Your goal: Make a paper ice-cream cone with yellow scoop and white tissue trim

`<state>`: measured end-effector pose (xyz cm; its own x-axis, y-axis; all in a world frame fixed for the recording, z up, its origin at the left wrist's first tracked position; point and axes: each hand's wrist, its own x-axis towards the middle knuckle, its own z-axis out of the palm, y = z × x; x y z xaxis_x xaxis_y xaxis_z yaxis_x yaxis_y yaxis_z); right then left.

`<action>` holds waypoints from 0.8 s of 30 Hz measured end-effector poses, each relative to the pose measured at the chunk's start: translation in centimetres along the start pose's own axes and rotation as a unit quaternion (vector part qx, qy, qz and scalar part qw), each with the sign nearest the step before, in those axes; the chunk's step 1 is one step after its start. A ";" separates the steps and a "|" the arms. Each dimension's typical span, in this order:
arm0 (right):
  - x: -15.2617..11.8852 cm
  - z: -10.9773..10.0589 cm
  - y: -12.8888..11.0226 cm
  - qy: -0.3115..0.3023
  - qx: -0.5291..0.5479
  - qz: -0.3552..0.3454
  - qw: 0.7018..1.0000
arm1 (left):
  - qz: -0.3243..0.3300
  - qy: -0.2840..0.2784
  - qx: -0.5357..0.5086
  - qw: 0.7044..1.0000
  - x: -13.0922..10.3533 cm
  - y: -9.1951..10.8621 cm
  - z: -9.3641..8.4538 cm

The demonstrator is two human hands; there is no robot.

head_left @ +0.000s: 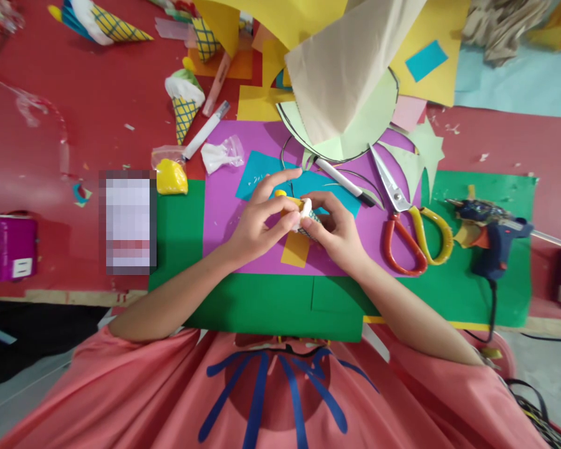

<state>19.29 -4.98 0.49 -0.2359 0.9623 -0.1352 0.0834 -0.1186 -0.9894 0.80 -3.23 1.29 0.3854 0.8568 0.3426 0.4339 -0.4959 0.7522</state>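
Note:
Near the middle of the view, a small cone (312, 226) with a dark grid pattern and a white top is held between both hands. My left hand (265, 221) pinches its white and yellow upper part, index finger stretched out. My right hand (339, 232) is closed round the patterned lower part. Below the fingers lies an orange-yellow strip (294, 251) on purple sheet (229, 249). A finished-looking cone (184, 103) with a white and green top lies at the upper left, and another cone (116, 24) with a blue and white top lies beyond it.
Scissors (399, 206) and a glue gun (495, 240) lie to the right. A black-capped marker (343, 179) rests beyond my hands. To the left are a bag of yellow clay (171, 176), white clay (222, 154) and a blurred rectangular object (128, 218). Beige cloth (336, 75) hangs over a pale green disc.

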 end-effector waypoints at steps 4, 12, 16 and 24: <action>0.0 -0.1 -0.1 -0.005 0.003 -0.005 1.000 | -0.001 0.007 -0.023 1.000 -0.1 -0.2 0.2; 0.1 -0.3 -0.1 -0.026 0.018 -0.022 0.999 | -0.007 0.017 -0.040 0.999 -0.1 -0.8 0.2; 0.0 -0.3 0.0 -0.027 0.018 -0.024 0.999 | -0.023 0.034 -0.058 0.997 -0.1 -0.8 0.1; -0.1 -0.1 0.0 0.011 -0.072 -0.075 0.995 | 0.002 0.058 -0.014 0.998 0.0 -1.1 0.2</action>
<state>19.43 -5.05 0.56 -0.2344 0.9720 0.0168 0.1864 0.0619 -0.9805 0.55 -2.70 0.37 0.2899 0.8660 0.4074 0.4093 -0.4970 0.7652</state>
